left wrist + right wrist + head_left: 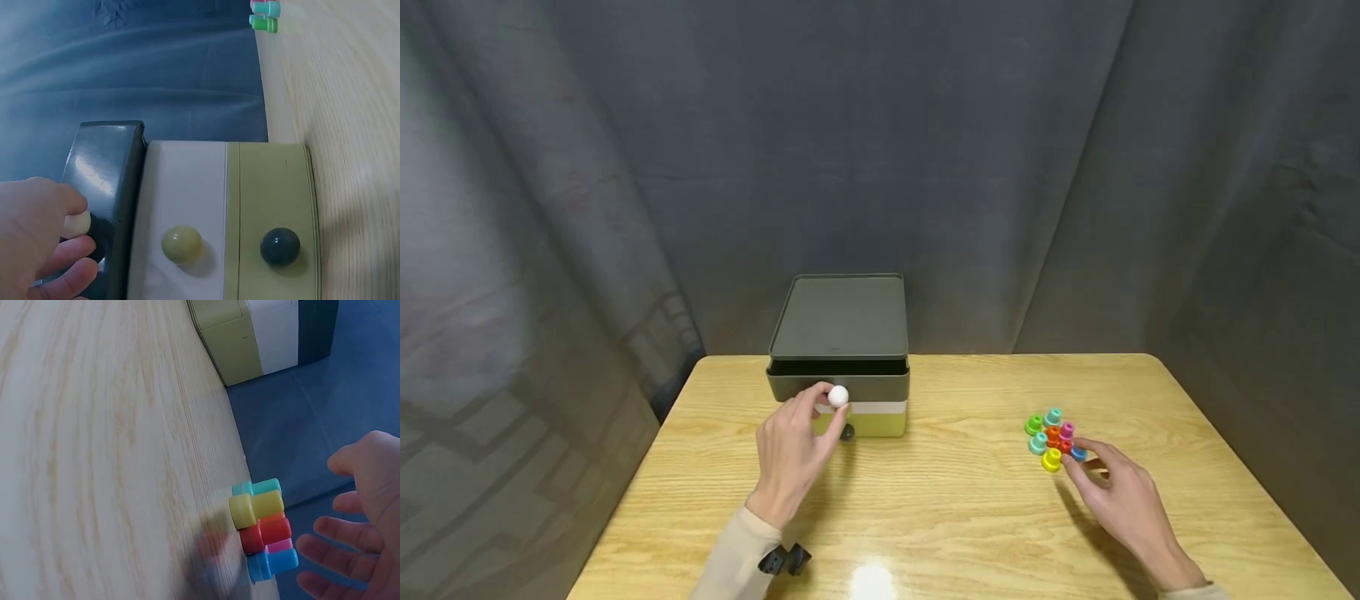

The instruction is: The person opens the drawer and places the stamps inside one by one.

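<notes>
My left hand [793, 446] pinches the round white knob [838, 396] of the dark grey top drawer [790, 386]. That drawer stands partly pulled out, its dark inside showing below the box's grey top. In the left wrist view, thumb and fingers lie about the white knob [76, 225]. My right hand [1123, 504] hovers beside a cluster of colourful stubby pegs, fingers loosely bent and holding nothing. Nearest to it are a blue peg [272, 564], a red peg [265, 534] and a yellow peg [256, 509]. The right wrist view shows a gap between fingers and pegs.
Under the top drawer are a white drawer [184, 187] with a yellow-green knob [181, 244] and a yellow-green drawer [272, 187] with a dark knob [280, 247]. All stand on a wooden table [955, 500]. Grey curtains [955, 167] hang behind and at both sides.
</notes>
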`<state>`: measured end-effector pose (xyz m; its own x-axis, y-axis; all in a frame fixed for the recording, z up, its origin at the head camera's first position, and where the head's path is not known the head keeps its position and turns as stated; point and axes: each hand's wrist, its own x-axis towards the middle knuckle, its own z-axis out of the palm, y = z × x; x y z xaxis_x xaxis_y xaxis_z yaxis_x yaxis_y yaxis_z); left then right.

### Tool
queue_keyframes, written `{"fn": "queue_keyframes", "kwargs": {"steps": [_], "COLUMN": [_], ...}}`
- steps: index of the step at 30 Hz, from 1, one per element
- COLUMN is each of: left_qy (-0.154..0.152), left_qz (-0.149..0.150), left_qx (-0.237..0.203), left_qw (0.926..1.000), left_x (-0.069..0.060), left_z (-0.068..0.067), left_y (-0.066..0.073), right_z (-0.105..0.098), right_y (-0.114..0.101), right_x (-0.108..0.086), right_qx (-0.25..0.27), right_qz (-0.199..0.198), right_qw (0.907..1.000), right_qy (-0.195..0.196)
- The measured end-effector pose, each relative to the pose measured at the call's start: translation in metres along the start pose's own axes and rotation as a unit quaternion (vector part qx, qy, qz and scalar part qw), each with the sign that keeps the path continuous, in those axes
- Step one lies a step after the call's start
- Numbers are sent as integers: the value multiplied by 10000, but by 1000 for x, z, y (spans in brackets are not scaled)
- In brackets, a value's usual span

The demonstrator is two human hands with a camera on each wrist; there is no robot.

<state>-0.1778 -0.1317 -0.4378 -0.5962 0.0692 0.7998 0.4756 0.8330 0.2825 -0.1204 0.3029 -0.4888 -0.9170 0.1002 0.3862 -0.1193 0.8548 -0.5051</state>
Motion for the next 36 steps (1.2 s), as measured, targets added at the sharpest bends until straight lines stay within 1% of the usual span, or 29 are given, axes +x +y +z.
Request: {"fn": "queue_keyframes", "kwargs": {"steps": [4,6,10,23,30,36], "left_qy": [-37,-49,20,162,200,237], "left_qz": [194,244,318,495,436,478], "left_qx": [97,147,209,192,164,194], "left_qw": [9998,9996,9993,9985,9987,9984], "left_x": [-6,-9,-13,-19,-23,-25], "left_z": [-9,-13,-20,-31,-39,-42], "left_y": [3,5,9,17,21,23], "right_z": [1,1,0,0,2,2], "right_y": [1,1,1,-1,1,3], "right_x": [-1,-1,0,-1,-3,-4], "right_qx": [-20,-25,8,12,24,9], "right_qz": [10,2,-50,13,-53,-27], "right_qw": [10000,10000,10000,9999,9999,10000], "right_qy": [42,37,26,-156,-92,-63]}}
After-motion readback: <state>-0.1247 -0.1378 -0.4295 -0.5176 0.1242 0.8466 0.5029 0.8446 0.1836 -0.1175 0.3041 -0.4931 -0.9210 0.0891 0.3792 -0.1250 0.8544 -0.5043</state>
